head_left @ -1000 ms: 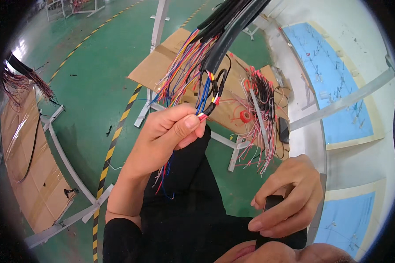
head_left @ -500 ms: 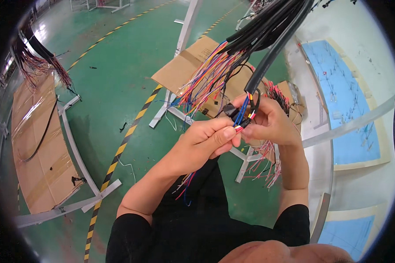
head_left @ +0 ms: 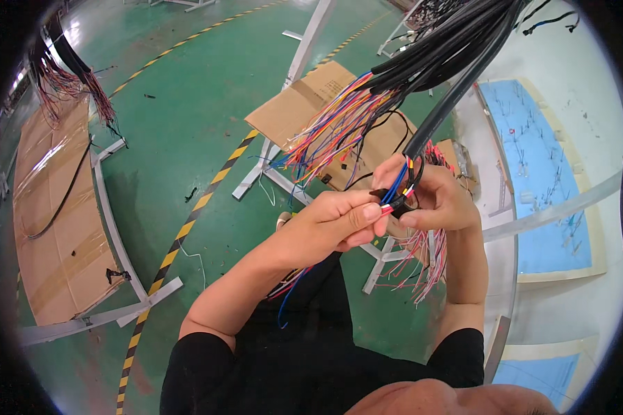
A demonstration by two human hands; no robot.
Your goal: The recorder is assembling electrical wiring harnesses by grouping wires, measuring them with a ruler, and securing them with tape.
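Note:
My left hand (head_left: pixel 339 220) is closed in a pinch on a bundle of wires (head_left: pixel 396 188), blue, red, white and yellow. These wires come out of a thick black cable sleeve (head_left: pixel 432 121) that slopes down from the upper right. Their loose ends (head_left: pixel 289 294) hang below my left wrist. My right hand (head_left: pixel 444 199) curls around the same spot, its fingers on what looks like a roll of black tape (head_left: pixel 404 207) against the wires. Part of the roll is hidden by my fingers.
Many black cables (head_left: pixel 443 52) with bare coloured wires (head_left: pixel 346 124) hang ahead, over a cardboard sheet (head_left: pixel 291 104) on a metal frame (head_left: pixel 277 176). More pink and red wires (head_left: pixel 422 259) hang behind my right hand. Left stands another cardboard-covered stand (head_left: pixel 55 228). Blue boards (head_left: pixel 543 166) lie at right.
The black roll has moved from above the wires, near my left fingertips, to below them by my right thumb. My left hand keeps its pinch; the whole view has shifted slightly.

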